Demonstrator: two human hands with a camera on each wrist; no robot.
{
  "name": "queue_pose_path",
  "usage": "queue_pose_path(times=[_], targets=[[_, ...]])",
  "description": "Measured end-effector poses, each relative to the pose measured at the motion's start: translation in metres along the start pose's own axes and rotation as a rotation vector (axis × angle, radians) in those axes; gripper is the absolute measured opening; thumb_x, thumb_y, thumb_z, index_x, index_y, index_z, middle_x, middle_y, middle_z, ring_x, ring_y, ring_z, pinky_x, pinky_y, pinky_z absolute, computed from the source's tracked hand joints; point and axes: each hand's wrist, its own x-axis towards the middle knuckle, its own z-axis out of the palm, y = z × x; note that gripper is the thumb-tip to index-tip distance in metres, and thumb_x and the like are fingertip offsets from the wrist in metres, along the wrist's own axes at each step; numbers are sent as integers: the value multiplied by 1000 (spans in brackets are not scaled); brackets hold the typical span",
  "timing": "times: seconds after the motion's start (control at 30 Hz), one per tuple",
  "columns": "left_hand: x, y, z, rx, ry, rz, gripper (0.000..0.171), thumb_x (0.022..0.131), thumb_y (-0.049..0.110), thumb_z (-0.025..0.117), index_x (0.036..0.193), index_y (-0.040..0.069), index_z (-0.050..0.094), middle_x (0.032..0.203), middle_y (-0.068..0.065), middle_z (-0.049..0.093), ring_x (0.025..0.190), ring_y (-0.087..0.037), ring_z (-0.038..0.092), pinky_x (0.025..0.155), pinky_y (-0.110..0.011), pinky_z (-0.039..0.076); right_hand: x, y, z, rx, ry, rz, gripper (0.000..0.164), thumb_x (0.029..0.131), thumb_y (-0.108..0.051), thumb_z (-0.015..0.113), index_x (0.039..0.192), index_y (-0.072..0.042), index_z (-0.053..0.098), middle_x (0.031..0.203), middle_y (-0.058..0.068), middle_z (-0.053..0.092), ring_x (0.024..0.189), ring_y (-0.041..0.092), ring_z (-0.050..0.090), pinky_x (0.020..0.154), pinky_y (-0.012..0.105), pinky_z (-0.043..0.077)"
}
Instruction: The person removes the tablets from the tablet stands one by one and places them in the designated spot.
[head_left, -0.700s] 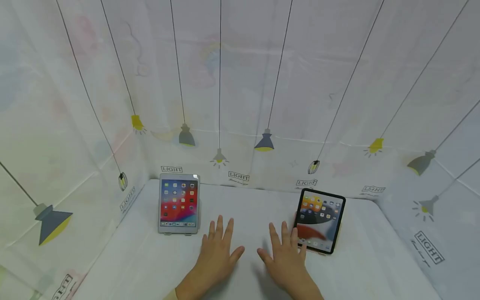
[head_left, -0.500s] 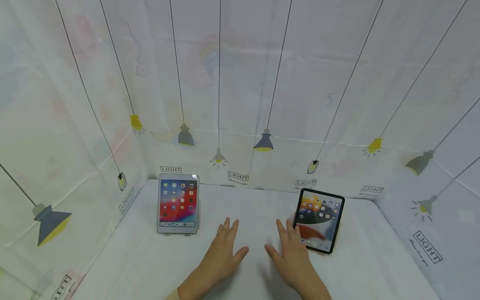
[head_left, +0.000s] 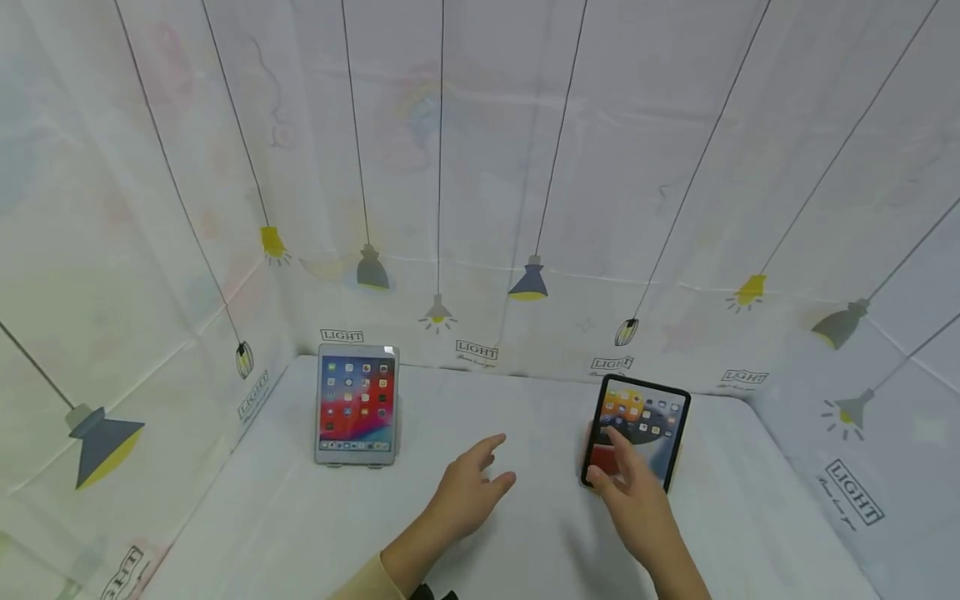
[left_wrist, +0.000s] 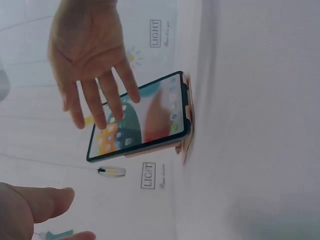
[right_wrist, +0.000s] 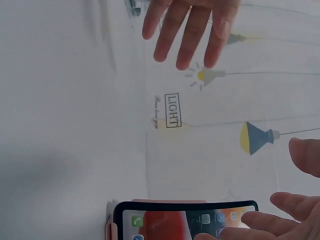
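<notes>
The black-framed tablet (head_left: pixel 660 421) leans on a pink stand (left_wrist: pixel 189 117), just beyond the right hand (head_left: pixel 643 507) and partly hidden by it. That hand has its fingers extended and spread in front of the screen, gripping nothing; whether a fingertip touches the glass cannot be told. For work at this screen, light fingertip contact would seem best, with no hard push that might tip the tablet or slide its stand. Keeping the palm and other fingers off the glass should help avoid stray touches. The left hand (head_left: pixel 472 492), its fingers loosely extended and holding nothing, hangs well apart from the tablet, to the near left; it would do well to keep out of the right hand's way.

Counted outward: two hands, two tablets. The white-framed tablet (head_left: pixel 356 400) stands propped up beyond the left hand and to its left. Both tablets are on one white-covered bench (head_left: pixel 247 508). Past the hands, the printed backdrop (head_left: pixel 480 167) shows ten lamps and seven "LIGHT" labels in the head view.
</notes>
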Motion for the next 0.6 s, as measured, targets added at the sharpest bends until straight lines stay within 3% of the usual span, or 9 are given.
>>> queue_pose_path(times=[0.13,0.33,0.47,0.6], targets=[[9,1,6,-126,-21,12,57,104,29,72,157,19,53,162,-10,56,146,-38,59,115,-56,54,1,3,-13,81,61,11,76,110,-38,62,172,-15,25,178,15,29,162,41,33,122,58,45],[21,2,9,-276,-63,-5,55,104,24,71,156,15,55,154,-15,63,140,-35,65,111,-46,59,2,10,-24,201,174,27,73,110,-20,62,172,-16,23,174,11,39,157,40,44,116,48,49],[28,6,12,-340,-80,-19,52,104,20,72,154,13,57,151,-17,66,131,-30,71,102,-42,64,4,15,-31,280,220,53,75,109,-17,62,173,-19,21,171,13,43,152,40,51,103,27,61],[35,11,19,-390,-95,-27,49,103,16,72,151,11,60,148,-16,68,126,-27,74,95,-39,67,5,24,-41,310,249,85,76,110,-22,63,173,-21,22,170,14,45,147,34,57,87,9,59]])
